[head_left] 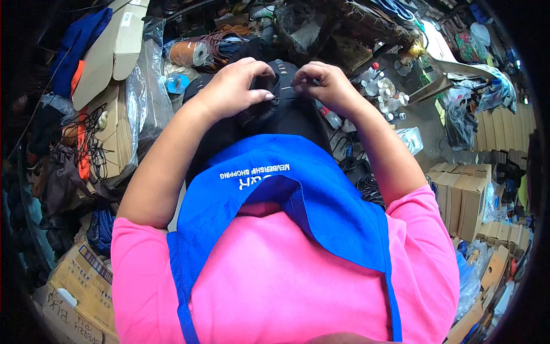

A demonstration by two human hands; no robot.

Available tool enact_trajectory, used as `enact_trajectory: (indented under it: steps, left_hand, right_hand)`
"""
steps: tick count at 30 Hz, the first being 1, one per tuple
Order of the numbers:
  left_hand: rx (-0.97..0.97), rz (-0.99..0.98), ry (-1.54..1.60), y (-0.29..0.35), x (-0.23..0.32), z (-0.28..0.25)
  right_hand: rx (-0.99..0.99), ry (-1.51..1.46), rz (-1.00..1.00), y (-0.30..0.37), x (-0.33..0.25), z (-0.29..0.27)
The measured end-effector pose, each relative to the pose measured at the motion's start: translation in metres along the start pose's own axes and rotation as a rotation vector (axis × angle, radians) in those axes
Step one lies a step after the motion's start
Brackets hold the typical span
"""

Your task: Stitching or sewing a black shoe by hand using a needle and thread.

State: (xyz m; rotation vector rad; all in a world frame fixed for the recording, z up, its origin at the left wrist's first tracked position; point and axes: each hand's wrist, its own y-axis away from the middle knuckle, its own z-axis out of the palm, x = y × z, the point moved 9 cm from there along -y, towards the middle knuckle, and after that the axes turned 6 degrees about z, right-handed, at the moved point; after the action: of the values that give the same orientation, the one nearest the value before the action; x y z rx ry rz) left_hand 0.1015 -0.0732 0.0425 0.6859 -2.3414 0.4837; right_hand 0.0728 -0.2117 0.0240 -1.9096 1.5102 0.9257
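Note:
A black shoe-like piece [284, 74] with a row of small light eyelets rests at my lap, between my hands. My left hand [243, 86] is curled round its left side, thumb nearest me and fingers over the far side. On the right, my right hand [327, 86] is closed, its fingers bent in toward the thumb beside the piece; whatever is in the pinch is too small to make out. A thin pale line, like thread, crosses the black material between both hands. Below them a blue apron [275, 166] covers my lap.
A spool of orange-brown cord [189, 53] lies beyond my left forearm, near cardboard sheets [114, 46] and clear plastic. Several small bottles [385, 92] stand on the floor at right. Stacked cardboard boxes [461, 192] are by my right elbow; a printed carton [86, 286] sits lower left.

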Motion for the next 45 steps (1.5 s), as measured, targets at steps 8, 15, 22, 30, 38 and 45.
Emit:
enact_trajectory:
  steps: [8, 15, 22, 30, 38, 45]
  left_hand:
    - [-0.206, -0.101, 0.187, -0.010, -0.023, 0.025]
    - [-0.331, -0.205, 0.421, -0.003, -0.032, 0.039]
    - [-0.463, -0.118, 0.335, -0.003, -0.023, 0.051]
    - [-0.507, -0.068, 0.081, -0.010, -0.013, 0.054]
    - [-0.239, 0.090, -0.026, -0.025, -0.022, 0.042]
    - [-0.337, -0.006, -0.007, -0.021, -0.014, 0.043]
  right_hand:
    - [-0.103, -0.068, -0.062, -0.004, 0.011, 0.019]
    - [-0.004, -0.233, 0.016, 0.014, 0.016, 0.030]
    - [0.094, 0.086, -0.148, 0.034, -0.006, 0.020]
    - [-0.162, 0.642, -0.116, 0.026, -0.044, 0.033]
    - [-0.190, 0.455, -0.006, 0.009, -0.015, 0.037]
    - [-0.130, 0.399, -0.080, 0.016, -0.022, 0.016]
